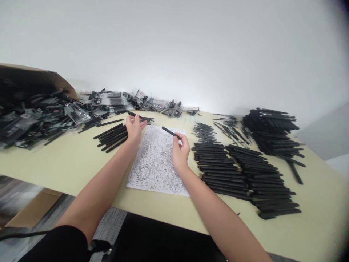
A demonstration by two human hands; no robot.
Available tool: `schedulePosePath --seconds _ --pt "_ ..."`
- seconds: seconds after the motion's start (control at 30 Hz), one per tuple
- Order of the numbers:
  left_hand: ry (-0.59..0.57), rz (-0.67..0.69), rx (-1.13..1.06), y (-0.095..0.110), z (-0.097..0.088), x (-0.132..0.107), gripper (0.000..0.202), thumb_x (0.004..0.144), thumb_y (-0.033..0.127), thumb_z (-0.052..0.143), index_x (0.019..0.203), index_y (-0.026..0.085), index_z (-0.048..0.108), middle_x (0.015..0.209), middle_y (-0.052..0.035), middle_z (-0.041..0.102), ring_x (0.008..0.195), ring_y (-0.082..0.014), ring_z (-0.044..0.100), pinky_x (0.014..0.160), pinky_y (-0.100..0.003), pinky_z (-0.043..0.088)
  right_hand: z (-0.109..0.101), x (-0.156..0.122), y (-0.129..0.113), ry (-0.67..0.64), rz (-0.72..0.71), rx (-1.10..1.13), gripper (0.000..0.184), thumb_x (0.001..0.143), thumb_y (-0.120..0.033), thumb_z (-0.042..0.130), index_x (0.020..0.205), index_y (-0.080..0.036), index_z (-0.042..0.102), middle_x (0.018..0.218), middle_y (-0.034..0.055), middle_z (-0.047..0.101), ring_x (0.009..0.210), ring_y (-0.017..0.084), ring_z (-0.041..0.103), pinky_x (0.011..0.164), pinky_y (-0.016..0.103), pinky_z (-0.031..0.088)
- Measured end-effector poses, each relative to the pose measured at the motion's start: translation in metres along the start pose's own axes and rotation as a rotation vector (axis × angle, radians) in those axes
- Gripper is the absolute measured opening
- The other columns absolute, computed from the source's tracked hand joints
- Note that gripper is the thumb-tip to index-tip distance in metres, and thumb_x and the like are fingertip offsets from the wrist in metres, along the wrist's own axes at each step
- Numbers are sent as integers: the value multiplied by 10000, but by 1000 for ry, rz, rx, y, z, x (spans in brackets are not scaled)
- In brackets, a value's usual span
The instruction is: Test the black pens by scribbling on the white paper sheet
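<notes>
My right hand (180,151) is closed around one end of a black pen (168,131), held tilted above a sheet of paper (156,160) covered in dense dark scribbles. My left hand (134,128) is past the paper's upper left corner, its fingertips closed on a dark pen (131,114); where that pen ends among others behind the fingers is hard to see. Beside the left wrist lies a loose row of black pens (111,137). To the right of the paper are neat rows of black pens (218,167), near my right forearm.
A heap of clear-and-black packets (40,116) spills from a cardboard box (64,83) at left, with more packets (109,98) along the wall. Thin refills (204,131) and a tall stack of black pens (269,127) lie at right on the yellow table (81,160).
</notes>
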State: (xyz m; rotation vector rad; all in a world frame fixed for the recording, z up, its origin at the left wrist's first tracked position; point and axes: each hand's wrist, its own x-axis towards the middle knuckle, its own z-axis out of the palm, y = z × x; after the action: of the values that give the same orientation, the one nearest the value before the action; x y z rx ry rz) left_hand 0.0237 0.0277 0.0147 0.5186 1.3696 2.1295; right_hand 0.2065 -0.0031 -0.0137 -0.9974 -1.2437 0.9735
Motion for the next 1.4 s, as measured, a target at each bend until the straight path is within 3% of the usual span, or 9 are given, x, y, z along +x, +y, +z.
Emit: schedulePosePath --seconds 0.2,0.43,0.67,0.97,1.2,1.4 --pt "-81 189 138 5 4 12 153 893 321 566 918 230 446 785 -5 599 665 -150 699 636 -249 567 1 1 -1 -1 4 0 286 843 -376 504 984 -165 637 931 53 652 746 153 542 681 277 428" --pt "-113 321 351 13 22 42 243 879 409 592 959 202 493 743 -33 624 754 -211 714 658 -281 568 1 1 -4 -9 7 -15 273 843 -352 503 982 -166 646 898 34 659 643 127 497 651 268 414" --pt "-32 324 451 1 16 52 264 877 428 591 1003 208 515 731 -16 617 658 -178 692 626 -260 562 2 2 -3 -8 12 -6 272 849 -359 504 986 -172 646 927 37 667 701 138 527 663 265 415" --pt "-41 299 452 -7 15 51 240 889 414 575 994 211 505 713 -12 616 592 -166 677 580 -253 549 1 1 -5 -5 23 -18 285 842 -361 502 986 -165 651 918 37 669 657 130 510 657 268 418" --pt "-34 310 481 -5 13 59 207 882 387 573 903 197 491 775 -41 638 575 -165 677 514 -240 532 1 2 -4 -4 27 -17 282 839 -360 508 986 -165 648 919 39 666 663 132 514 654 267 420" --pt "-23 337 420 -2 11 68 281 844 447 621 882 197 498 728 -13 612 575 -134 662 474 -184 496 1 2 -3 -6 35 -12 289 841 -372 511 991 -165 645 902 37 656 645 128 501 638 266 417"
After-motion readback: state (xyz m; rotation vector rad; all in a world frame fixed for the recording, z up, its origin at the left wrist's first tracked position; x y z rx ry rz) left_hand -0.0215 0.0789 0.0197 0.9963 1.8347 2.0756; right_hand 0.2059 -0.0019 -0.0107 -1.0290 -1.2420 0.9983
